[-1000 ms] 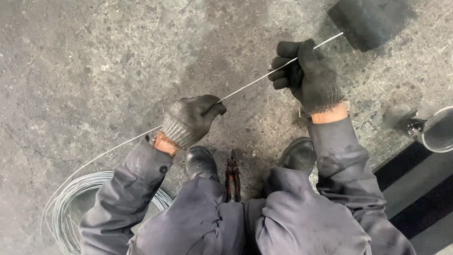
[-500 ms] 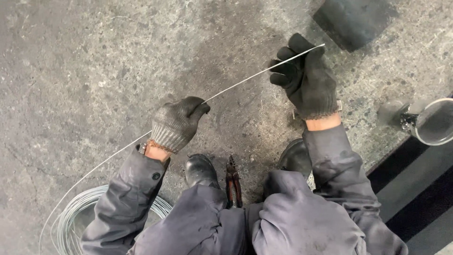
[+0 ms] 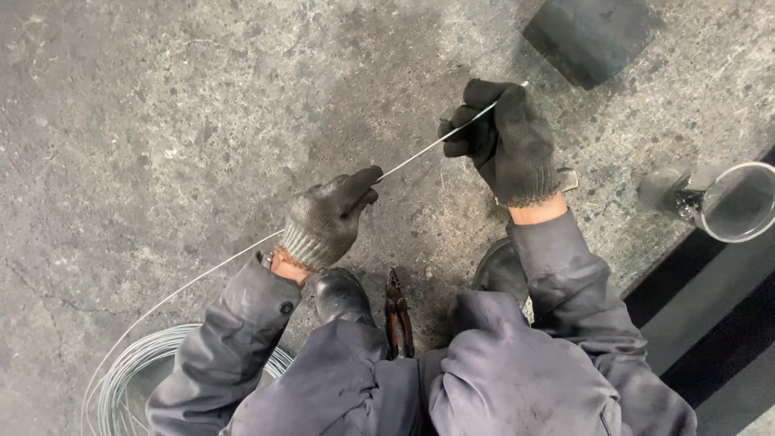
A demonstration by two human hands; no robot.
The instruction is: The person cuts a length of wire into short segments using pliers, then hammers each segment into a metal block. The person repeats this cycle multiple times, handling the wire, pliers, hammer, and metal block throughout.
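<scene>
A coil of thin grey wire [image 3: 137,375] is lying on the concrete floor [image 3: 161,121] at the lower left, partly running off the frame edge, so how much is left on it cannot be told. From it a single wire strand [image 3: 412,157] is rising to the left hand [image 3: 327,216], whose gloved grip is closing around it, then stretching taut to the right hand [image 3: 508,141], which is pinching it near its free end.

The strand is under tension: if either glove is slipping, the springy free end is likely to be whipping back toward the person, and loops on the coil could be snagging or tangling as more is being drawn off.

Between the boots, pliers [image 3: 398,311] are lying on the floor, their handles partly hidden by the trouser knees. The strand inside both fists is hidden. At the right, a shiny metal tube [image 3: 726,198] is being cut off by the frame; a dark block [image 3: 593,36] at the top is hard to identify.
</scene>
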